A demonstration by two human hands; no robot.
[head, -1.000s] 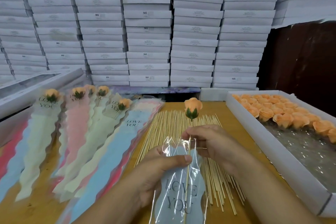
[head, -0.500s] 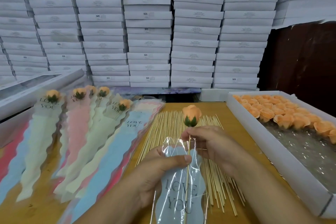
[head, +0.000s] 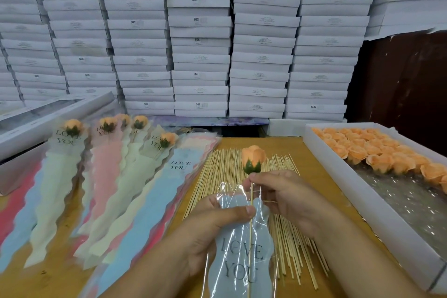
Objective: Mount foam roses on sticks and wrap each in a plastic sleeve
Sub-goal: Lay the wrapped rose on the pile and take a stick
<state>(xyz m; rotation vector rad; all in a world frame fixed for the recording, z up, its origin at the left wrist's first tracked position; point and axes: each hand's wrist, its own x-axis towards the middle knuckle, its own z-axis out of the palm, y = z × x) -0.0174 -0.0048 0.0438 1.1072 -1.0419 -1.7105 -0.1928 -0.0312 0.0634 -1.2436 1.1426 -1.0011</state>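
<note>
Orange foam rose (head: 253, 158) on its stick (head: 251, 197), above the loose sticks (head: 217, 176), right hand (head: 280, 198) pinching the stick under the bloom, left hand (head: 212, 232) gripping the blue "LOVE YOU" sleeve (head: 242, 261) around the stick's lower part

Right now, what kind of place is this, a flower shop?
More likely a small packing workshop or stockroom: stacked flat white cardboard boxes fill the back wall, a white tray of orange foam roses sits right, and a pile of thin wooden sticks covers the table.
</note>
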